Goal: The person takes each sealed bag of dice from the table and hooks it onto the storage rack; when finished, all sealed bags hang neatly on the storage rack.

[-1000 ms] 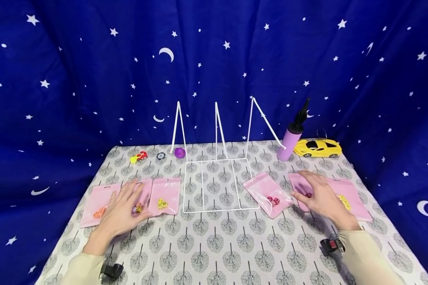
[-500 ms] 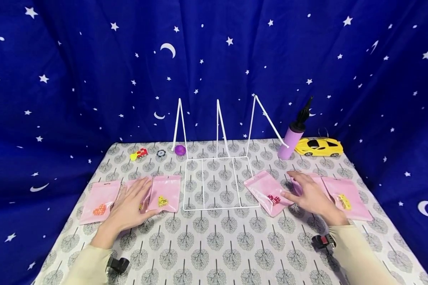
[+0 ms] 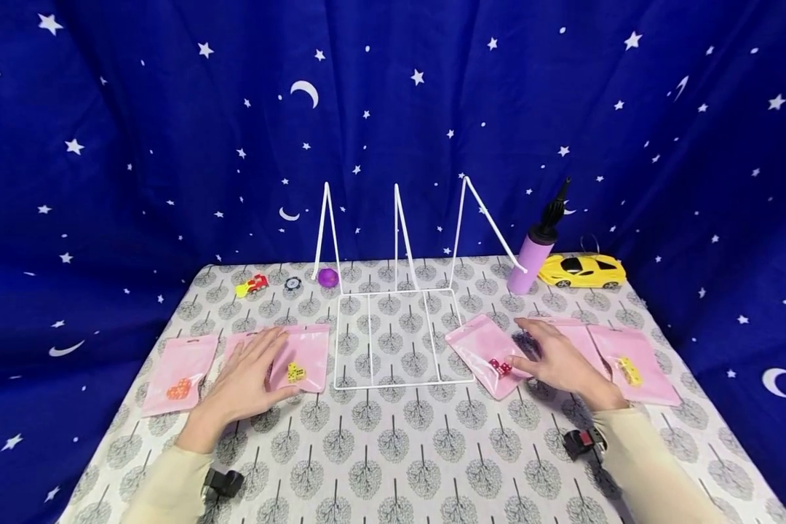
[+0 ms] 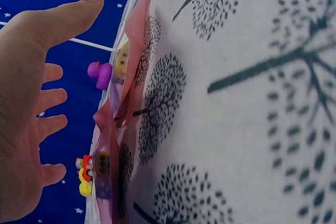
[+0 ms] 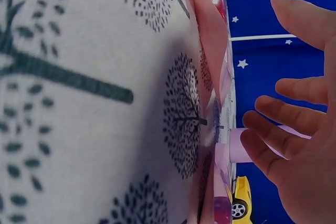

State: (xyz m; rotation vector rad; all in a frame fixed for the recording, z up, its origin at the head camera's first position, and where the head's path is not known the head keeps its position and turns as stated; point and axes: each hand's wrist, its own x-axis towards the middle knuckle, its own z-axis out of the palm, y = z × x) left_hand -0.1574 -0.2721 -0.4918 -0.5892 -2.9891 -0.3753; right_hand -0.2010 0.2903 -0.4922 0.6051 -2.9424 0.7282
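Note:
My left hand (image 3: 239,382) hovers over the middle bag of the left group, its fingers spread and holding nothing. Beside it lie a pink bag with orange dice (image 3: 179,389) and a pink bag with yellow dice (image 3: 295,372). My right hand (image 3: 560,364) is above the table between two pink bags, its fingers loosely extended and empty. Left of it lies a tilted pink bag (image 3: 474,346) with red dice; partly under it is another pink bag (image 3: 579,338), its contents hidden. At far right is a pink bag (image 3: 655,371) with yellow dice.
A white wire rack (image 3: 406,384) stands mid-table. Behind are a toy truck (image 3: 253,285), a round dark-rimmed item (image 3: 292,284), a purple rubber duck (image 4: 100,74), a purple hand pump (image 3: 530,263) and a yellow toy car (image 3: 583,271).
My left hand has moved right, from the left bags toward the bag with yellow dice. My right hand has moved left, toward the bag with red dice. The bags have stayed put.

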